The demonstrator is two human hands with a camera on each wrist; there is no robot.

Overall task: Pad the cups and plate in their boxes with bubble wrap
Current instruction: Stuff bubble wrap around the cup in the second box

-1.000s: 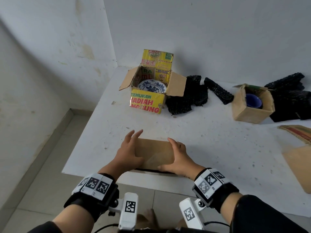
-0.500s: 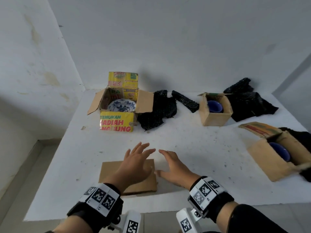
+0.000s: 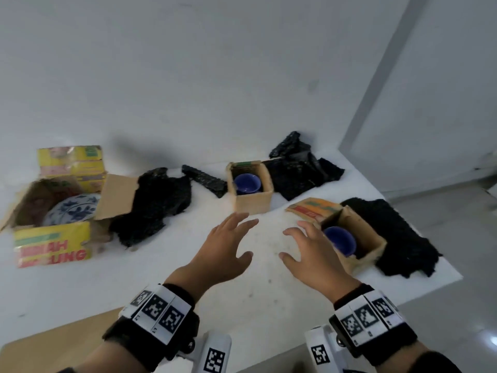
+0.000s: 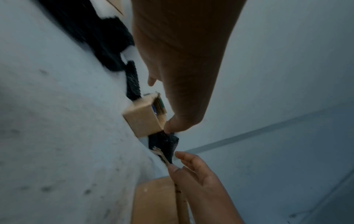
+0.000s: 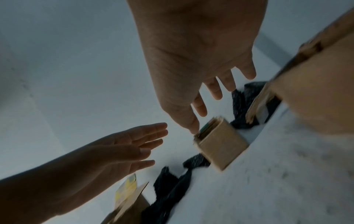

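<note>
Both hands hover empty over the middle of the white table (image 3: 161, 273), fingers spread. My left hand (image 3: 228, 240) is just in front of a small cardboard box (image 3: 251, 201) holding a blue cup (image 3: 247, 183). My right hand (image 3: 298, 243) is beside a second box (image 3: 360, 254) with a blue cup (image 3: 340, 239). At the far left, a yellow box (image 3: 53, 243) holds a blue-and-white plate (image 3: 72, 212). Black bubble wrap lies beside the yellow box (image 3: 156, 205), as a strip (image 3: 204, 180), behind the small box (image 3: 301, 170) and right of the second box (image 3: 398, 235).
A flat piece of cardboard (image 3: 53, 343) lies at the table's near left edge. The wall runs close behind the boxes. The table ends just right of the right-hand bubble wrap, with floor (image 3: 457, 238) beyond. The right wrist view shows the small box (image 5: 222, 145) past my fingertips.
Both hands have left the flat cardboard and moved forward and to the right over the table. The view has swung right, bringing the second cup box into sight.
</note>
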